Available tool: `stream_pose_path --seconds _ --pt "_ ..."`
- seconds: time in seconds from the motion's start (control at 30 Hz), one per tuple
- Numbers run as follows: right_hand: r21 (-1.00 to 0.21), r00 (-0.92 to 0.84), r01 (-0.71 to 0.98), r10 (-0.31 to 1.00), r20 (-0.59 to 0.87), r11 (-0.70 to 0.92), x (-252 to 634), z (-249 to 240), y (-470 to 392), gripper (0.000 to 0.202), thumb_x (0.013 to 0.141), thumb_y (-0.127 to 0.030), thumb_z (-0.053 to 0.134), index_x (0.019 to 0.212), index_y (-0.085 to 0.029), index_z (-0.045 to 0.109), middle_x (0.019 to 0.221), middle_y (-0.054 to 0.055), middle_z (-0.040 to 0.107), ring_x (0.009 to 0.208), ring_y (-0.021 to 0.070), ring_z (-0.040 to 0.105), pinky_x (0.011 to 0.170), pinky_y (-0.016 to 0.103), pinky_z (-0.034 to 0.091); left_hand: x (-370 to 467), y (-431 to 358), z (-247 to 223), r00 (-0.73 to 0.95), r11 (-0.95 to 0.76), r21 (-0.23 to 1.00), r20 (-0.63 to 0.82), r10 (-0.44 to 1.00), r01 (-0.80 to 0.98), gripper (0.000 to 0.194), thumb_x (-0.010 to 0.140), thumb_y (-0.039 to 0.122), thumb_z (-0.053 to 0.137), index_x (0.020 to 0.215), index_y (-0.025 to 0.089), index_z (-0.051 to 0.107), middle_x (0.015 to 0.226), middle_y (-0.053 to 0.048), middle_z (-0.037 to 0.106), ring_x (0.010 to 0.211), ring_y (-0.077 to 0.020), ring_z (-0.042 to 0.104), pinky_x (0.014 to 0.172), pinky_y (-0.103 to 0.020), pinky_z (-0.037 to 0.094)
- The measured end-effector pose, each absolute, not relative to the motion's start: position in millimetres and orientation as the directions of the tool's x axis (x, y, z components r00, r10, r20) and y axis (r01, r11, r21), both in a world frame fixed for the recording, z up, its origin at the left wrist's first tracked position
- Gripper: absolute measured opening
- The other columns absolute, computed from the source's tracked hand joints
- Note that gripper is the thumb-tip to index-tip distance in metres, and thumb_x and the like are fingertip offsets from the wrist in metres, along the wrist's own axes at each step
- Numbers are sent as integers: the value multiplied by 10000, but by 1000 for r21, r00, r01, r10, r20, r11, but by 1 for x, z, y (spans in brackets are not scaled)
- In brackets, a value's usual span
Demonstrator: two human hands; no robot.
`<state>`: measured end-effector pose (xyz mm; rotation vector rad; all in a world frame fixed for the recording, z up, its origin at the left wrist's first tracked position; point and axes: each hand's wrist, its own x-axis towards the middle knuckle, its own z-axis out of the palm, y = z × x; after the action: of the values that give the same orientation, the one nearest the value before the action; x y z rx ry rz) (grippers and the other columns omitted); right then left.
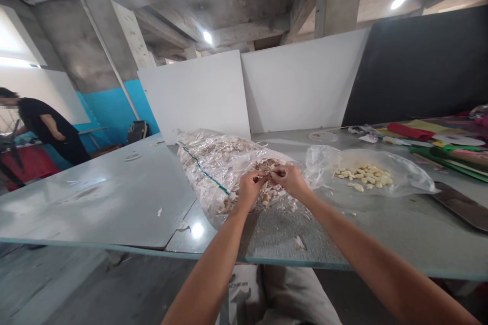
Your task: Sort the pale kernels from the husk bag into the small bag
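Note:
My left hand (251, 189) and my right hand (288, 179) meet over the open mouth of a large clear plastic bag (204, 175). Both are closed, fingertips pinched together on a small garlic clove mostly hidden by the fingers. Papery garlic skins (272, 193) lie heaped beneath them, and more fill the bag behind. A blue-green cord runs along that bag's left side. To the right of my right hand, a second clear bag (409, 175) lies flat with pale peeled garlic cloves (368, 176) in it.
The grey table (125, 208) has a front edge close to my lap. Stray skins (299, 242) are scattered on it. A dark brown tray (463, 205) and coloured sheets (450, 150) lie at the right. White panels (198, 94) stand behind. A person in dark clothes (49, 124) bends at the far left.

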<state>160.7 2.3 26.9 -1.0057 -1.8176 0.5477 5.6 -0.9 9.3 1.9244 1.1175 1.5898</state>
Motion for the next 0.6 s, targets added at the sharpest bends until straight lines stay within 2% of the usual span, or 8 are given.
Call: stream_pose_path --seconds 0.13,0.27,0.4,0.53,0.6 --pt "-753 -193 363 835 516 549 159 26 2 218 746 -309 478 689 -159 626 569 5 628 525 106 557 498 187 409 8 -4 14 22 -595 766 609 793 244 240 687 365 641 789 155 696 782 -62 696 683 -152 616 609 -238 461" --pt "-821 -190 223 849 492 526 157 24 3 248 779 -377 468 739 -168 597 605 13 620 550 124 590 533 216 457 10 -6 19 14 -595 793 598 801 134 257 683 366 642 818 153 685 830 -68 699 768 -171 633 680 -264 485" --pt "-831 -156 165 846 510 531 157 25 2 334 808 -442 426 679 -164 559 526 -5 547 476 102 539 498 211 455 10 -7 21 -10 -554 827 557 830 96 268 666 364 656 825 149 669 848 -70 697 798 -176 638 715 -280 487" --pt "-867 -181 71 861 476 494 158 29 -1 302 762 -444 519 862 -167 589 556 -22 552 491 99 538 507 221 468 9 -8 21 -1 -539 836 542 840 99 289 664 378 657 829 142 661 848 -77 691 794 -175 633 699 -272 486" --pt "-911 -239 3 885 400 413 157 30 -2 319 722 -443 578 856 -155 604 570 -11 565 516 109 551 531 245 489 9 -8 21 23 -542 835 543 840 96 304 654 388 663 828 139 652 829 -75 687 776 -174 630 676 -264 483"
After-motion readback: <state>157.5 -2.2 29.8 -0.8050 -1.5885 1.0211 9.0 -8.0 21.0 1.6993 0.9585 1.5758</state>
